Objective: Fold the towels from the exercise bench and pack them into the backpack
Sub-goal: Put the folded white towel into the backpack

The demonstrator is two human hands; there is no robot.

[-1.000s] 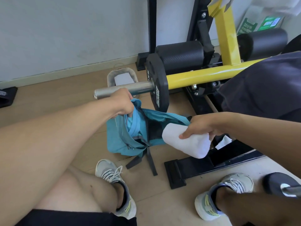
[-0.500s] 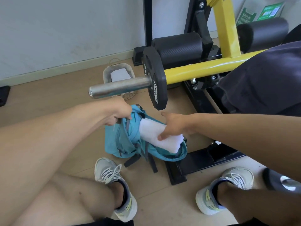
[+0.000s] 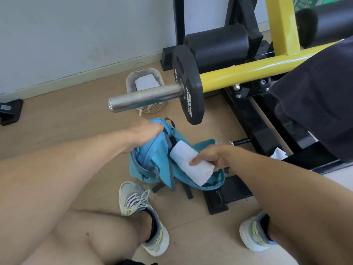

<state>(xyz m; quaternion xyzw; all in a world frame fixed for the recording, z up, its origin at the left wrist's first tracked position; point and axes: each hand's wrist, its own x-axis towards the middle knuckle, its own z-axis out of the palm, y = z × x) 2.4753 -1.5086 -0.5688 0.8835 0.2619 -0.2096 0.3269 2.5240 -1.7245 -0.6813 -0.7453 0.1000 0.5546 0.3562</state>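
The folded white towel (image 3: 192, 167) is gripped by the right hand (image 3: 210, 156) inside the open teal fabric backpack (image 3: 152, 159) on the floor, whose top edge is held by the left hand (image 3: 145, 131).

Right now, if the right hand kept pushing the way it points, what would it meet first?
The right hand grips the folded white towel and points into the open teal backpack. Going on, it would likely meet the backpack's inner lining first, though depth inside is unclear.
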